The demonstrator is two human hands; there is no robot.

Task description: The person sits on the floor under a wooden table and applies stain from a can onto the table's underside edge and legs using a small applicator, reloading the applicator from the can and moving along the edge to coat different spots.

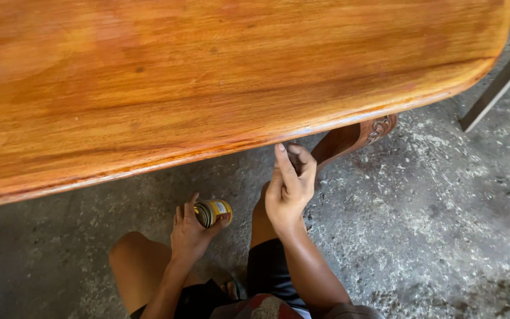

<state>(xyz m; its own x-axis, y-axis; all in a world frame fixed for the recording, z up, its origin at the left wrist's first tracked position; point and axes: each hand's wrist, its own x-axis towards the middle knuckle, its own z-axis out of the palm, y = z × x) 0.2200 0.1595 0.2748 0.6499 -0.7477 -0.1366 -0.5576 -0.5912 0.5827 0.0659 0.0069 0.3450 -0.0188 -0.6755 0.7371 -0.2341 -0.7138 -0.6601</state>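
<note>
A large glossy orange-brown wooden tabletop fills the upper part of the view, its rounded edge running from lower left to upper right. My right hand reaches up to the underside of that edge, fingers curled and pinched together; whether it holds anything small is hidden. My left hand is lower, near my knee, gripping a small yellow-labelled metal can tipped on its side. A carved wooden table leg shows just beyond the right hand.
Rough grey concrete floor with pale dust lies below. A dark metal bar slants at the upper right. My bare knees and dark shorts are at the bottom.
</note>
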